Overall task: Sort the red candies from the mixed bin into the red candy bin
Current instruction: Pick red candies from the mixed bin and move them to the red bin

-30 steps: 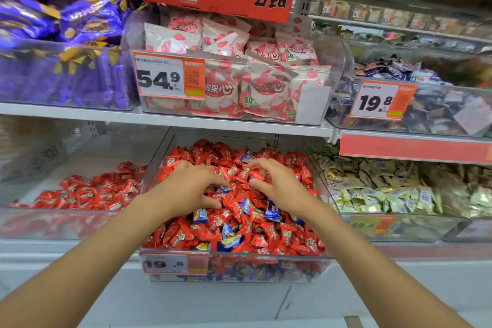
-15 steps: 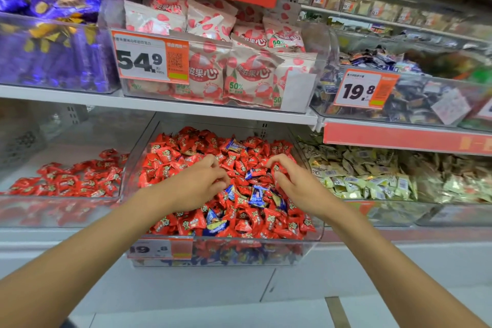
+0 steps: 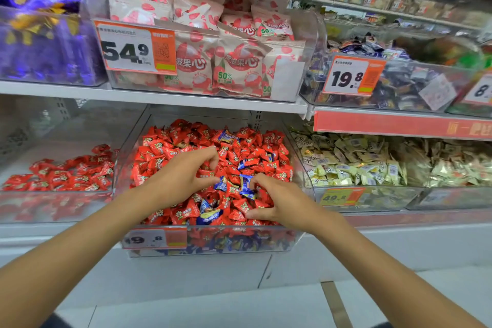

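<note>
Both hands down in the mixed bin [image 3: 149, 241]: left hand [image 3: 183, 177] curled over red candies [image 3: 165, 152], grip perhaps closed; right hand [image 3: 277, 202] splayed open. Risk: blue candies [image 3: 246, 185] scooped along into the red candy bin [image 3: 61, 208] at left.

The lower shelf [image 3: 239, 269] carries clear bins side by side: the red candy bin [image 3: 53, 205] at left, the mixed bin [image 3: 213, 242] in the middle (red and blue wrappers), a bin of pale candies [image 3: 367, 197] at right. The upper shelf [image 3: 159, 97] holds bins of bagged sweets [image 3: 287, 80].
</note>
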Demonstrator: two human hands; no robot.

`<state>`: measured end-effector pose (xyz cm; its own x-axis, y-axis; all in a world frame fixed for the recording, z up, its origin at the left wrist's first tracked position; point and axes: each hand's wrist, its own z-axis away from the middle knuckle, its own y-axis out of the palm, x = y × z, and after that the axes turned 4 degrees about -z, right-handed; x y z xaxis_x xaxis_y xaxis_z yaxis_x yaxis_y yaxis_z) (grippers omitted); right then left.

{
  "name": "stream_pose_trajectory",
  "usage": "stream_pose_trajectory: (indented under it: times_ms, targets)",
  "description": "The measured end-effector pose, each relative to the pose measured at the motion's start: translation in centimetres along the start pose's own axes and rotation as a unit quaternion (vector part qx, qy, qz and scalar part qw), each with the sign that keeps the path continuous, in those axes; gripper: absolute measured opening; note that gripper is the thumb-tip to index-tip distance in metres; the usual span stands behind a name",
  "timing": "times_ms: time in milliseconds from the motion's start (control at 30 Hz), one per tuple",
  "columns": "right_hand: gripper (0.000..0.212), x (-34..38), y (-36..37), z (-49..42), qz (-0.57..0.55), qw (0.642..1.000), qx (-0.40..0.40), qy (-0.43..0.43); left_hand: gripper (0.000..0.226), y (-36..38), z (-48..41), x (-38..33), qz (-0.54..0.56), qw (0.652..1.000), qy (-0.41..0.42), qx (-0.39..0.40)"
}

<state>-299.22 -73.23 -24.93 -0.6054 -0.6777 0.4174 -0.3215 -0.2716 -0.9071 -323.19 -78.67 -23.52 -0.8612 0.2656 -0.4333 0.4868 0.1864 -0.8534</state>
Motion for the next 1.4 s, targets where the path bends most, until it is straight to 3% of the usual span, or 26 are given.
stream_pose_trajectory:
  times_ms: [167, 267, 433, 567, 667, 800, 900, 967, 1267, 1400]
  targets:
    - [0.024, -0.4, -0.3, -0.4, -0.097, 0.995, -0.012, 0.018, 0.033, 0.1, 0.3, -1.2, 0.032, 0.999, -0.005, 0.043]
    - [0.023, -0.9, -1.8, -0.2, -0.143, 0.988, -0.051, 0.025, 0.031, 0.3, 0.0, -1.7, 0.036, 0.997, -0.025, 0.065]
    - [0.011, -1.4, -3.3, -0.4, -0.181, 0.976, -0.117, 0.028, 0.016, 0.5, -1.6, -1.3, 0.000, 0.999, -0.049, 0.005]
    - [0.008, -1.4, -3.5, -2.5, -0.162, 0.971, -0.174, 0.027, 0.034, 0.7, -3.6, -0.1, -0.053, 0.996, -0.068, -0.026]
    - [0.006, -1.6, -3.1, -5.1, -0.135, 0.965, -0.224, 0.030, 0.056, 1.4, -5.3, 0.0, -0.134, 0.989, -0.064, 0.002]
    - [0.030, -2.7, -2.2, -7.9, -0.060, 0.978, -0.191, 0.056, 0.064, 1.8, -6.5, 1.2, -0.269, 0.960, -0.074, 0.039]
    - [0.065, -2.9, -1.5, -8.7, -0.011, 0.989, -0.118, 0.083, 0.057, 1.1, -6.4, 2.1, -0.273, 0.957, -0.086, 0.041]
    - [0.072, -2.9, -1.0, -9.3, 0.031, 0.992, -0.087, 0.085, 0.053, 1.0, -6.2, 2.3, -0.268, 0.959, -0.075, 0.048]
    - [0.017, -2.3, -1.0, -8.7, -0.069, 0.991, -0.112, 0.027, 0.032, 0.0, -4.5, 1.3, -0.141, 0.987, -0.031, -0.063]
    - [0.013, -1.9, -2.3, -7.6, -0.159, 0.978, -0.138, 0.002, 0.043, -0.3, -4.0, 0.7, -0.103, 0.992, -0.023, -0.069]
